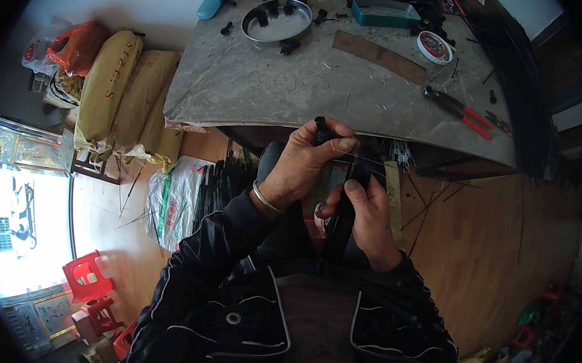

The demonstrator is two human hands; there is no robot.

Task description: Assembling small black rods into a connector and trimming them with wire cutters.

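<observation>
Just off the table's near edge, my left hand (299,156) is closed around a black ribbed cylindrical fitting (320,124), whose top pokes out above the fingers. Its thumb presses near a thin pale wire (371,161) that stretches across toward my other hand. My right hand (369,217) grips a long, dark bundle or bar (343,225) that stands roughly upright over my lap, the thumb lying on its upper part. The exact kind of this dark piece does not show, and its lower end fades into dark clothing.
On the grey table (243,87) are a round metal dish (293,28), a teal tray (385,21), a flat brown strip (379,57), a small round tin (421,47) and red-handled pliers (459,112). Long black rods (525,70) lie along its right side. Stuffed sacks (112,91) stand left.
</observation>
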